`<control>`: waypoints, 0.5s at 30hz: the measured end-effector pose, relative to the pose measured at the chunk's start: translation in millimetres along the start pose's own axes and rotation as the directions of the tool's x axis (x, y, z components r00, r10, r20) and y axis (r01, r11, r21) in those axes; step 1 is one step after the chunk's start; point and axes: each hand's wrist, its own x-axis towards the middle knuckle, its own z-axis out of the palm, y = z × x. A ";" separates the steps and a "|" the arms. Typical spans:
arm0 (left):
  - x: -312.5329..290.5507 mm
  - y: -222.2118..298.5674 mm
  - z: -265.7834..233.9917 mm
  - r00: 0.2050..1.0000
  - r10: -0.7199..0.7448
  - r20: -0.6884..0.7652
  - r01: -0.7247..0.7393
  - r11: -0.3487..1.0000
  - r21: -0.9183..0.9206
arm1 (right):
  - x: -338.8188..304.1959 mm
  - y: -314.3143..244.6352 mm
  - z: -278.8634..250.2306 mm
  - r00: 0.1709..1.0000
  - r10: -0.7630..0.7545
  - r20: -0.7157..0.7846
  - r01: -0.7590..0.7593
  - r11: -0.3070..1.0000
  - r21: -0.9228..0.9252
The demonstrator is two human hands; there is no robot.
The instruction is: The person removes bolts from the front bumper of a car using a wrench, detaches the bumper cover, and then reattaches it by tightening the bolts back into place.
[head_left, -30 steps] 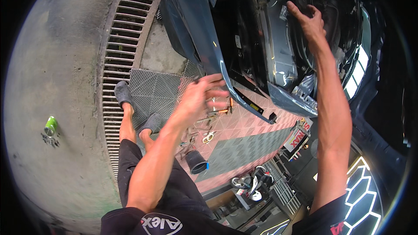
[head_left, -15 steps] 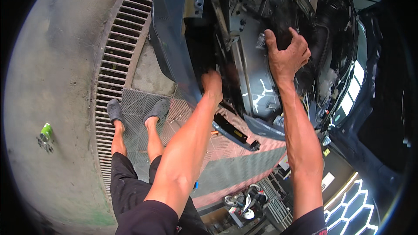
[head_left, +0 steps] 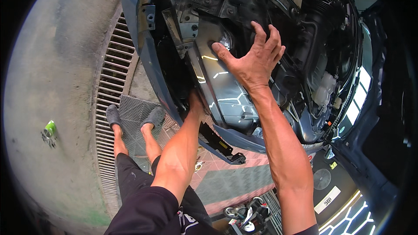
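My left hand (head_left: 194, 102) reaches down into the dark gap between the loosened grey-blue bumper (head_left: 157, 74) and the headlight (head_left: 233, 102). Its fingers are out of sight in that gap. Above the headlight's inner end, my right hand (head_left: 256, 63) is open, fingers spread and curved, with nothing held. Its thumb is close to the headlight housing; whether it touches I cannot tell. The headlight has a glossy lens that reflects bright light strips. A metal bracket (head_left: 174, 28) stands beside the headlight's inner edge. The bumper's free end (head_left: 223, 145) sticks out beneath the fender.
The open engine bay holds black hoses and a whitish reservoir (head_left: 324, 89). The raised hood (head_left: 379, 122) is at the right. A drain grate (head_left: 114, 56) runs along the concrete floor, with a green can (head_left: 50, 128) farther left. A motorbike (head_left: 249, 217) stands behind.
The view has shifted, so the car sits farther left. My left hand has gone deeper into the gap. My right hand has moved left over the headlight, its fingers spreading wider.
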 end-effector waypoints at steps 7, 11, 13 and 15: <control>-8.5 -26.2 -18.5 0.979 0.183 0.088 -0.202 0.926 0.320 | -1.0 7.0 4.2 0.999 0.007 0.035 -0.006 1.000 -0.024; 0.6 -34.0 -19.9 0.949 0.305 0.084 -0.313 0.861 0.401 | -1.5 7.7 4.8 0.999 -0.007 0.040 0.008 1.000 -0.022; 8.1 -33.3 -32.3 0.968 0.238 0.082 -0.251 0.885 0.391 | -0.9 4.9 5.4 0.999 -0.023 0.034 0.023 1.000 -0.010; 1.3 -25.9 -31.6 0.989 0.130 0.076 -0.149 0.920 0.363 | -2.4 9.1 8.3 0.999 -0.028 0.016 0.028 1.000 -0.009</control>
